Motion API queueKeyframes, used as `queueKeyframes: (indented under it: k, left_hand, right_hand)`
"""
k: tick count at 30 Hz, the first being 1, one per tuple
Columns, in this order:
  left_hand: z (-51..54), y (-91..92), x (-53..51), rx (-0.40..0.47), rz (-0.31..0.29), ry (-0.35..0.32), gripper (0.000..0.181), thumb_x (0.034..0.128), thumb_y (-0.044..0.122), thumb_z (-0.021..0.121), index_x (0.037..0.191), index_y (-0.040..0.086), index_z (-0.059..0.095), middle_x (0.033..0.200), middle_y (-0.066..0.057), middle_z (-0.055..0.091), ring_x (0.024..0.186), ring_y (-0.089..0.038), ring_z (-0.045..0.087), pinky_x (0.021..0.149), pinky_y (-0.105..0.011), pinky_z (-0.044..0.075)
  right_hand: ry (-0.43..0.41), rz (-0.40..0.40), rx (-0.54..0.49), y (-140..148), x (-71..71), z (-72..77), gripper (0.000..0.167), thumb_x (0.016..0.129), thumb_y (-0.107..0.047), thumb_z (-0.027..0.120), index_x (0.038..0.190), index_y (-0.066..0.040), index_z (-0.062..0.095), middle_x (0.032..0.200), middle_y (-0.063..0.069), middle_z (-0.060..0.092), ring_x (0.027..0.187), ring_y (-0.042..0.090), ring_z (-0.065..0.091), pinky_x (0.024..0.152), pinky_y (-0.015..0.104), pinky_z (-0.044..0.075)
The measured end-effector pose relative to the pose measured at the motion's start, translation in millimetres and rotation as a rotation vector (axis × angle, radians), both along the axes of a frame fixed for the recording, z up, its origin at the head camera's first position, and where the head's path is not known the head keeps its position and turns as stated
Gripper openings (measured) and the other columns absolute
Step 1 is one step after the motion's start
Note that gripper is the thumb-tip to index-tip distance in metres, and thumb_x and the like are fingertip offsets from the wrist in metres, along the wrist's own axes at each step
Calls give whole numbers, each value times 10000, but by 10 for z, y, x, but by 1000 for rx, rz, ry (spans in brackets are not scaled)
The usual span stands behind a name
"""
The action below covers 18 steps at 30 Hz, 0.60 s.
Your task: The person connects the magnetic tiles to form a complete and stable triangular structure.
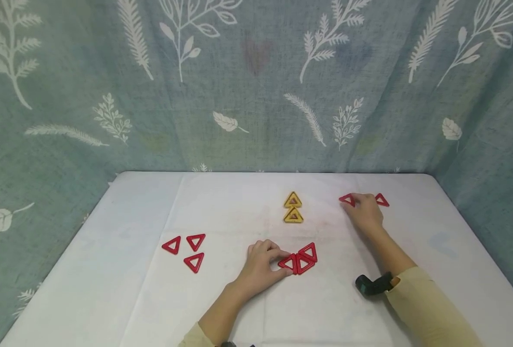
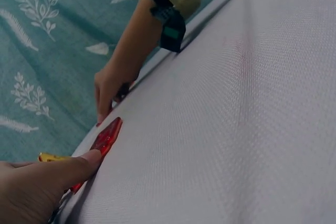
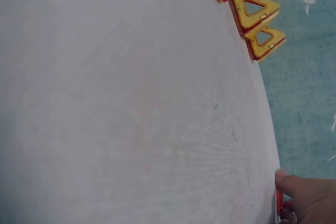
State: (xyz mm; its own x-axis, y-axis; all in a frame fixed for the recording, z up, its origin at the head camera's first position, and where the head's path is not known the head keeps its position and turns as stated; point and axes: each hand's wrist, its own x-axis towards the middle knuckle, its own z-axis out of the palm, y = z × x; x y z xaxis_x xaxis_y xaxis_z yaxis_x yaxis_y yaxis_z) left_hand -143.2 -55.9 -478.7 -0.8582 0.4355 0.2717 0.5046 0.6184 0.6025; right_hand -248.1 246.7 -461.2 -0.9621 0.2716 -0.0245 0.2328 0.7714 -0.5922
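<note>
Jerking left hand (image 1: 260,264), fingers pinching red row (image 1: 297,264) in front of yellow triangles (image 1: 293,206), may split row; right hand (image 1: 366,212) pinches red triangle (image 1: 346,196) right of yellow triangles.

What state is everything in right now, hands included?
Left hand: pinching an end piece of the joined red triangles
Joined red triangles: three, flat, edge to edge
Right hand: gripping a red triangle
Far-right red triangle: lying beside that hand
Left-side red triangles: three, flat, apart
Yellow triangles: two, touching
Cloth: spread, creased
Curtain: hanging

No lettering or numbers can be read.
</note>
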Motion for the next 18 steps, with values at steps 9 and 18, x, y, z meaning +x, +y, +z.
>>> queueKeyframes:
  k: [9,18]
  left_hand:
    - [47,-7,15,-103,-52,35,408,797,363,735,1181,236,681,944,60,492,882,-105,396,833,-353,286]
    - [47,3,20,-126,-26,117,367,777,385,750,1111,239,715,903,81,511,864,-89,423,820,-326,320]
  right_hand:
    - [-2,-8,-56,-29,32,8,449,902,-297,627,1274,-48,587,1266,216,506,1221,394,441,970,534,376]
    - [-25,85,-151,9,214,26,454,880,-279,666,1251,-28,595,1220,198,527,1126,366,488,921,492,440]
